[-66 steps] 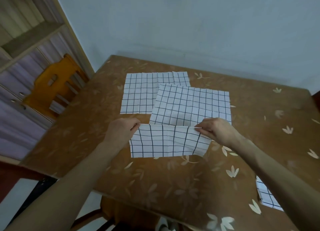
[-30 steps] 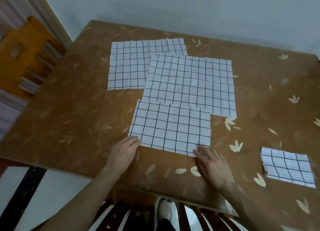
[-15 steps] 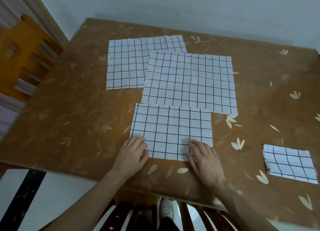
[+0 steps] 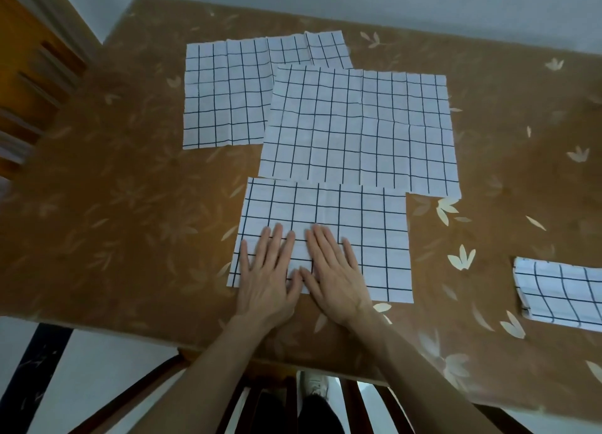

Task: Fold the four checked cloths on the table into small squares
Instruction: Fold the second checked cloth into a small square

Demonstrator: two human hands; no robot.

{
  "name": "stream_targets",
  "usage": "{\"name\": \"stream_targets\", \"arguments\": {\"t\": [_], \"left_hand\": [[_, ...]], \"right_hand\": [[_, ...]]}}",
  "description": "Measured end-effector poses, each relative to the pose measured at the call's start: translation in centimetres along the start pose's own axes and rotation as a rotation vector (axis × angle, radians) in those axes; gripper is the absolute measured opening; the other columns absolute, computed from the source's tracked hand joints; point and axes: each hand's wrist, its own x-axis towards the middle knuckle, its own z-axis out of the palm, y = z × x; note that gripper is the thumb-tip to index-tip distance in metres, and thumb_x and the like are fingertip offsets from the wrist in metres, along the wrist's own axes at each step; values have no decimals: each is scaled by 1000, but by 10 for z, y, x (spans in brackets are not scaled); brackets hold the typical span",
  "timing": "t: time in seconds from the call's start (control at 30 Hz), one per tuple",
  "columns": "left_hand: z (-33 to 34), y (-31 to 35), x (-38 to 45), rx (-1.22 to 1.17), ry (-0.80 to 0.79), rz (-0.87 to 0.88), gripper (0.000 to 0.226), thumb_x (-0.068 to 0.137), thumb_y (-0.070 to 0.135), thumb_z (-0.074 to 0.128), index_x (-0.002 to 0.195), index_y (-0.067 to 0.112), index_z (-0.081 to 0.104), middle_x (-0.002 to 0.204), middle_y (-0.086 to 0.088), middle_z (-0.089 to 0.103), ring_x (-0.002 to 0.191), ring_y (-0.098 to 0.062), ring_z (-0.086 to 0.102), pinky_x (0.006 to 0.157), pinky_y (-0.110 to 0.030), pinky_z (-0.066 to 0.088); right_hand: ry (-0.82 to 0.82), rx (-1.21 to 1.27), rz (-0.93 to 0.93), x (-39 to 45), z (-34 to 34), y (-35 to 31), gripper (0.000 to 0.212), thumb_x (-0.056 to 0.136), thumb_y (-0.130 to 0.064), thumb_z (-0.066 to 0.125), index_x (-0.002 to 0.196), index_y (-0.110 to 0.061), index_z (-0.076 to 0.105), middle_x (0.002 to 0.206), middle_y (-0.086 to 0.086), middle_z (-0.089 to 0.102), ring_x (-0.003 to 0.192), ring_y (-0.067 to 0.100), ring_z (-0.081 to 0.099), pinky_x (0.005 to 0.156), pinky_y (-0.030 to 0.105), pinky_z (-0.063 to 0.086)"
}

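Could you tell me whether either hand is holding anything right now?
Nothing is held: left hand and right hand lie flat on the half-folded cloth, near its front edge.

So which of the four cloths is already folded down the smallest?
The cloth at the right edge, lying apart from the rest. It shows the fewest checks; the near one under both hands is half-size, and the two far ones lie open.
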Motion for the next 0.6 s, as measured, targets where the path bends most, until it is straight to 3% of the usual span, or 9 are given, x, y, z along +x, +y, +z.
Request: {"name": "stream_targets", "arguments": {"t": [0.27, 0.6], "left_hand": [[-5, 0, 1, 57, -80, -6, 93, 93, 84, 19, 164, 30, -6, 171, -1, -16, 157, -23, -19, 123, -64, -4], [-10, 1, 2, 47, -101, -8, 107, 83, 95, 20, 163, 29, -10, 170, -1, -21, 155, -23, -24, 121, -67, -6]], "right_hand": [[-14, -42, 84, -27, -23, 45, 86, 103, -71, 28, 166, -17, 5, 174, -2, 2, 160, 14, -5, 128, 52, 12], [-8, -68, 299, -70, -47, 99, 97, 96, -80, 26, 166, -19, -3, 174, -2, -5, 159, 12, -10, 129, 51, 7]]}}
